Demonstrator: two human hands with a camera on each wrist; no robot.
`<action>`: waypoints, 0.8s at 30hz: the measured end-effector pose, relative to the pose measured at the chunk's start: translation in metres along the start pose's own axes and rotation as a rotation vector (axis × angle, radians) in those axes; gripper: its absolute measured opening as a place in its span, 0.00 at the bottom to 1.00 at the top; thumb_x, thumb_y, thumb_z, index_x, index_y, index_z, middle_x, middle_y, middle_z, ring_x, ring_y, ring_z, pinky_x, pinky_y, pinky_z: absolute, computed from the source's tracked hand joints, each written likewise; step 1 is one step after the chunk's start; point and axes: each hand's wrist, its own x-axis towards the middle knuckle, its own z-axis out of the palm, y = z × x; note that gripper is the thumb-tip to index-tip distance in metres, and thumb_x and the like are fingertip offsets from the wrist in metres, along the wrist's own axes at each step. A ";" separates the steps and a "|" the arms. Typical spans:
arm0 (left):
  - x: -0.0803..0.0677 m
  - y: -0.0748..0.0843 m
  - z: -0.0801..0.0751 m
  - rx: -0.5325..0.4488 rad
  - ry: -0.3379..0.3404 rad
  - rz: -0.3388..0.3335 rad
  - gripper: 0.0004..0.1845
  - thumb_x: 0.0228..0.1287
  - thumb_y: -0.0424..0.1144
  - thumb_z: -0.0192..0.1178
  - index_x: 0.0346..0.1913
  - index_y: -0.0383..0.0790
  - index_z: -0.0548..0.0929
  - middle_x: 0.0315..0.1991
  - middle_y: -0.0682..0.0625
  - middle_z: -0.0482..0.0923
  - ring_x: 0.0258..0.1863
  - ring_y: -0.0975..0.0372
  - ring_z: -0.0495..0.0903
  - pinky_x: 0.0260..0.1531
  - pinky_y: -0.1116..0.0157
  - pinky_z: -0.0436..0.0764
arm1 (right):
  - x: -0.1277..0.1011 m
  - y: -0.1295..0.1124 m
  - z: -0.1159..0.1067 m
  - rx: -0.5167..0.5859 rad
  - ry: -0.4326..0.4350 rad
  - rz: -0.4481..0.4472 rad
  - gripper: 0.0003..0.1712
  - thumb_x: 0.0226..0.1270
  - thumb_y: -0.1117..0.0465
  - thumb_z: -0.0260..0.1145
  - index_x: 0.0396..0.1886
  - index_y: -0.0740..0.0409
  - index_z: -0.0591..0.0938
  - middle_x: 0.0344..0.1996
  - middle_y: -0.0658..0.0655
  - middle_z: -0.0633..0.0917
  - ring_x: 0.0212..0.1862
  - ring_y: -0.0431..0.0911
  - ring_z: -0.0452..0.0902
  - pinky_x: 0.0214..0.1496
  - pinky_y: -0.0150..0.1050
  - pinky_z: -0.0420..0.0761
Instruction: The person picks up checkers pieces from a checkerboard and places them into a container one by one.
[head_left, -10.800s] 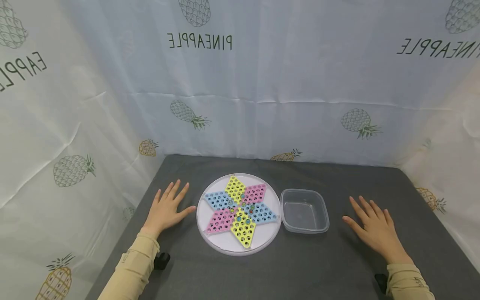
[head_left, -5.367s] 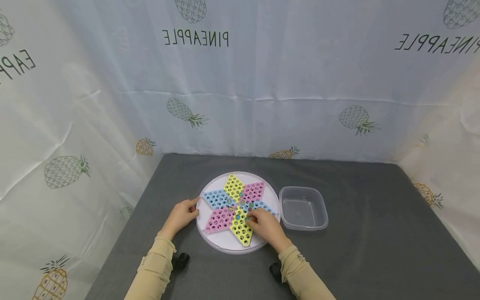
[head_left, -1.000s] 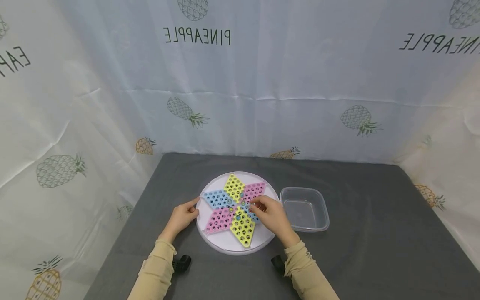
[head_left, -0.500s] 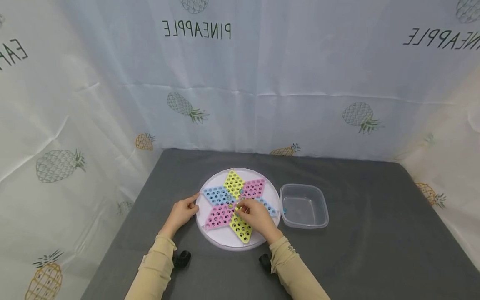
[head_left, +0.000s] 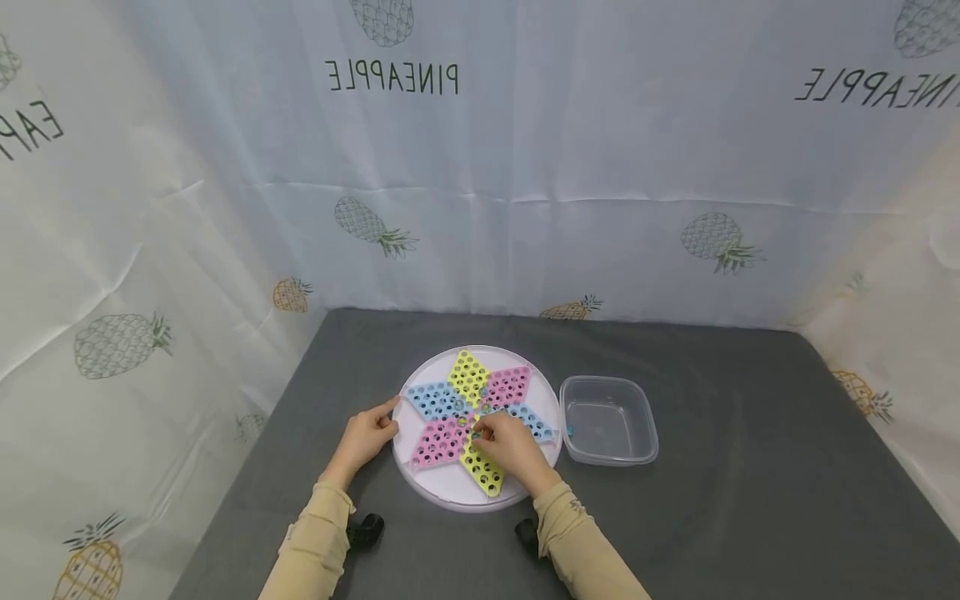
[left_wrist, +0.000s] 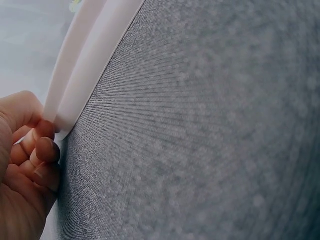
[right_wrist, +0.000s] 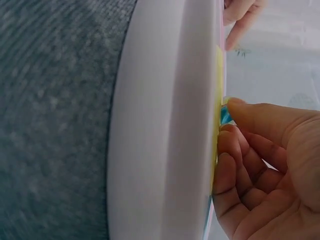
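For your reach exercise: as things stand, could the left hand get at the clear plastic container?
Probably not directly. The left hand grips the board's left rim, while the container sits beyond its right side, with the right hand between.

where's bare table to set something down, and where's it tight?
Bare gray table lies right of the clear container and behind the round board, up to the curtain. Tight spots: the board, with the left hand at its rim and the right hand on it, and the narrow board-container gap.

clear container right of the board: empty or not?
Not empty. The lidless clear container holds one small blue marble by its left wall; the rest of its floor looks bare.
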 end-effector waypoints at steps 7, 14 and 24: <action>-0.002 -0.001 0.000 0.006 0.003 -0.003 0.27 0.57 0.35 0.56 0.62 0.38 0.73 0.20 0.52 0.67 0.16 0.65 0.60 0.18 0.70 0.62 | 0.000 0.001 0.003 -0.007 0.000 0.022 0.09 0.58 0.59 0.65 0.35 0.58 0.83 0.22 0.49 0.74 0.24 0.38 0.65 0.26 0.30 0.66; -0.003 0.000 0.000 -0.004 0.007 -0.010 0.26 0.56 0.35 0.56 0.62 0.39 0.74 0.20 0.52 0.67 0.17 0.65 0.60 0.18 0.70 0.62 | -0.002 0.003 0.002 0.006 0.018 0.018 0.09 0.59 0.58 0.65 0.37 0.57 0.82 0.25 0.49 0.76 0.26 0.38 0.67 0.29 0.31 0.69; -0.001 0.000 0.000 -0.015 0.018 0.008 0.26 0.55 0.34 0.56 0.61 0.38 0.74 0.20 0.52 0.67 0.16 0.66 0.60 0.18 0.70 0.61 | -0.005 0.003 -0.004 0.095 0.057 0.009 0.10 0.60 0.58 0.64 0.39 0.56 0.81 0.27 0.49 0.79 0.28 0.38 0.70 0.31 0.30 0.71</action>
